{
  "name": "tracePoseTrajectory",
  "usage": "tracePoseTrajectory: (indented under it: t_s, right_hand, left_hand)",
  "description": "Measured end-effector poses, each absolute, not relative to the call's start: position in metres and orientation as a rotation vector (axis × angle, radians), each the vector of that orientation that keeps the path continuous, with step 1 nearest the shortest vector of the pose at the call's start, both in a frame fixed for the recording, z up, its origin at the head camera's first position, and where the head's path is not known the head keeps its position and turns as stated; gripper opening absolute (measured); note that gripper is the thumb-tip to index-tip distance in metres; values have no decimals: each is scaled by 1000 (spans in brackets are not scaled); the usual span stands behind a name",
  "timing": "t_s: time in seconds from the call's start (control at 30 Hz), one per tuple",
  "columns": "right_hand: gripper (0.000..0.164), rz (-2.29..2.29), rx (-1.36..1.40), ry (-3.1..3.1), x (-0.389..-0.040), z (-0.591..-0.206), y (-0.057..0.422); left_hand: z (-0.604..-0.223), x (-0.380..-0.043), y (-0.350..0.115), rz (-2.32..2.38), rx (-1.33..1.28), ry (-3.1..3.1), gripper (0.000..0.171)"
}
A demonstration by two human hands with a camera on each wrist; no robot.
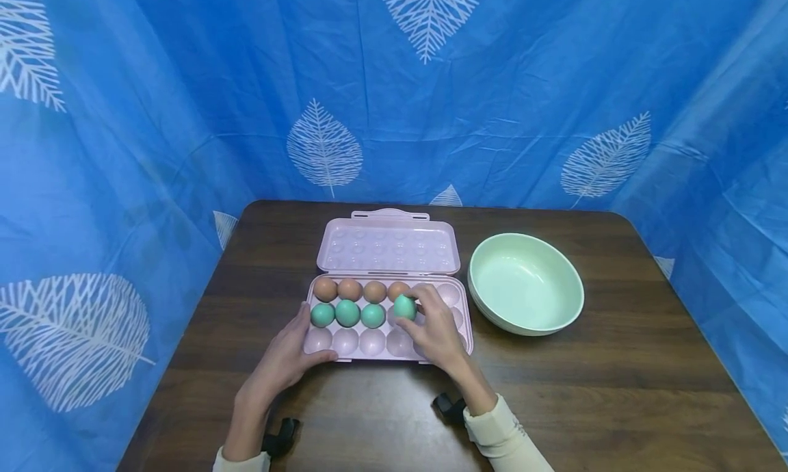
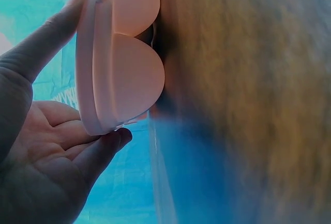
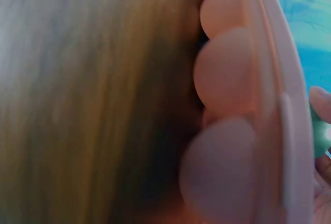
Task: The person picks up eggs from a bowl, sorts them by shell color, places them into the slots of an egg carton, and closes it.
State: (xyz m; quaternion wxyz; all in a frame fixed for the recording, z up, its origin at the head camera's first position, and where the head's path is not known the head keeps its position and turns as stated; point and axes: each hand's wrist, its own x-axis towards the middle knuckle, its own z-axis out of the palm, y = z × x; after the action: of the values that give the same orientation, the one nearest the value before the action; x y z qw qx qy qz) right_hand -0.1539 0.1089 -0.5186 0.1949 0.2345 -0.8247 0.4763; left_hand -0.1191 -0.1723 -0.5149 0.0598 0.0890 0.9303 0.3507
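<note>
A pink egg carton (image 1: 372, 343) lies with its lid (image 1: 389, 247) folded back. Several brown eggs (image 1: 349, 289) fill the left part of its back row. Three green eggs (image 1: 347, 313) sit in the middle row from the left end. My right hand (image 1: 436, 330) pinches another green egg (image 1: 404, 307) between thumb and fingers, over the middle row just right of those three. My left hand (image 1: 288, 349) holds the carton's left front corner, thumb along the front rim and fingers at the side. In the right wrist view, the carton's rim partly hides the held egg (image 3: 321, 131).
A light green bowl (image 1: 526, 280) stands right of the carton, close to its right end. Both rest on a dark wooden table (image 1: 628, 362). A blue curtain (image 1: 234, 82) with white leaf prints hangs behind the table and along its sides.
</note>
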Motion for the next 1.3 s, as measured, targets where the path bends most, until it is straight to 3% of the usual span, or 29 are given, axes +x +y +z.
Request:
tracePoseTrajectory:
  t_s: [0.23, 0.5, 0.83, 1.3]
  right_hand:
    - [53, 1254, 665, -2355, -159, -525, 101]
    - [45, 1206, 658, -2442, -166, -534, 97]
    - [47, 1156, 680, -2492, -166, -535, 98]
    - [32, 1155, 625, -2524, -163, -529, 100]
  left_hand:
    - [-514, -119, -172, 1074, 273, 2815, 112]
    - [-513, -118, -172, 1049, 243, 2807, 113]
    - [-513, -119, -171, 1046, 245, 2815, 112]
    - [-514, -119, -171, 1032, 274, 2826, 112]
